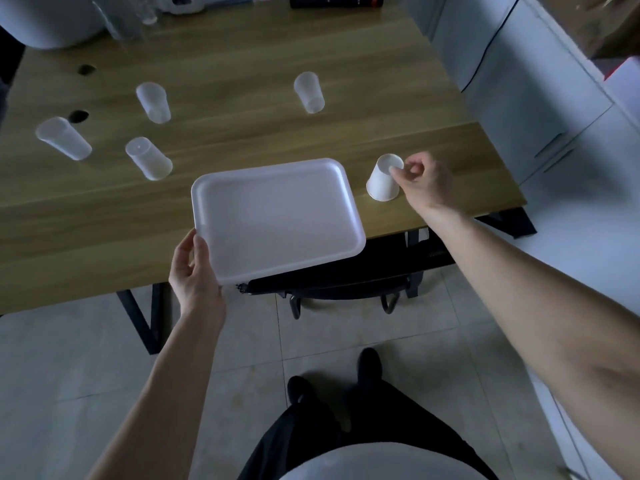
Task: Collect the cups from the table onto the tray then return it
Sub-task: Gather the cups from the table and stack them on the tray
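A white tray (277, 216) with nothing on it hangs over the wooden table's near edge; my left hand (194, 271) grips its near left corner. Just right of the tray, a white paper cup (382, 183) stands upside down, and my right hand (424, 181) pinches its top edge with thumb and fingertips. Several clear plastic cups stand upside down farther back: one at the far left (64, 138), one beside it (149, 159), one behind (154, 102), and one at the back right (309, 92).
The wooden table (242, 133) has two dark cable holes (79, 116) on the left. A grey appliance (48, 19) and a dark box (336, 1) sit at its back edge. A black chair (332, 282) is tucked under the near edge. White cabinets (540, 109) stand at the right.
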